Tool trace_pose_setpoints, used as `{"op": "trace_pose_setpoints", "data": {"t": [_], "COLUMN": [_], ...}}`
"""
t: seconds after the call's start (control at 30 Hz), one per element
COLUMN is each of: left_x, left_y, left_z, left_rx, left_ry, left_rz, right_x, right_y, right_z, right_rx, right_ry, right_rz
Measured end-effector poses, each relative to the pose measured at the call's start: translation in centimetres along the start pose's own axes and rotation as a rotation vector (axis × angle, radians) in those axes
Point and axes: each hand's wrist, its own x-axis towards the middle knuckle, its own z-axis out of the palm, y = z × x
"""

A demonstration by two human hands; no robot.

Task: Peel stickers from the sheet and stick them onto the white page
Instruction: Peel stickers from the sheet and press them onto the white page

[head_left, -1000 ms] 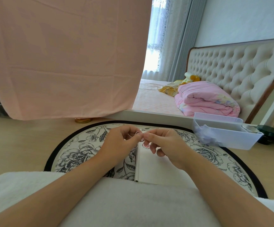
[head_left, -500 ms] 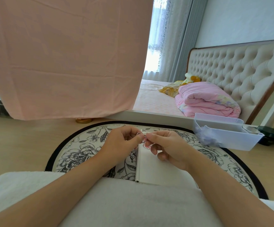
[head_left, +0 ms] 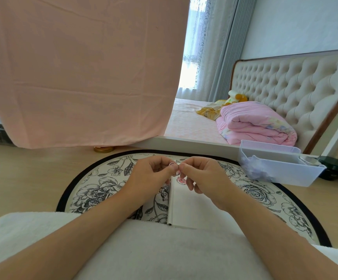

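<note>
L hand (head_left: 152, 176) + R hand (head_left: 202, 176) pinch a sticker bit (head_left: 172, 164) above the white page (head_left: 186, 207).
Both hands meet tip to tip, fingers curled, each w/ thumb & forefinger nipping the bit; too small to tell sticker from backing. Page lies just below on round floral mat (head_left: 95, 190), w/ a pink sticker (head_left: 181, 180) near its top edge, partly hidden by R fingers. White bin (head_left: 275, 172) at R by the bed; pink cloth (head_left: 79, 67) hangs behind.
</note>
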Motion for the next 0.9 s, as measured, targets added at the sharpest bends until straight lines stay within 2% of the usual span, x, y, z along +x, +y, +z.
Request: {"op": "trace_pose_setpoints", "data": {"t": [0.13, 0.3, 0.5, 0.7, 0.9], "left_x": [0.07, 0.20, 0.17, 0.12, 0.09], "left_y": [-0.04, -0.08, 0.02, -0.13, -0.39], "left_z": [-0.05, -0.40, -0.27, -0.12, 0.20], "left_rx": [0.015, 0.006, 0.028, 0.061, 0.146], "left_ry": [0.006, 0.025, 0.014, 0.041, 0.064], "left_rz": [-0.021, -0.033, -0.020, 0.013, 0.061], "right_x": [0.08, -0.08, -0.24, -0.23, -0.52], "right_y": [0.30, -0.33, -0.48, -0.64, -0.27], "right_z": [0.35, -0.29, -0.22, 0.28, 0.42], "right_rx": [-0.098, 0.040, -0.052, -0.368, -0.867], "right_ry": [0.035, -0.073, -0.047, 0.063, 0.214], "right_rz": [-0.064, 0.003, -0.011, -0.179, -0.387]}}
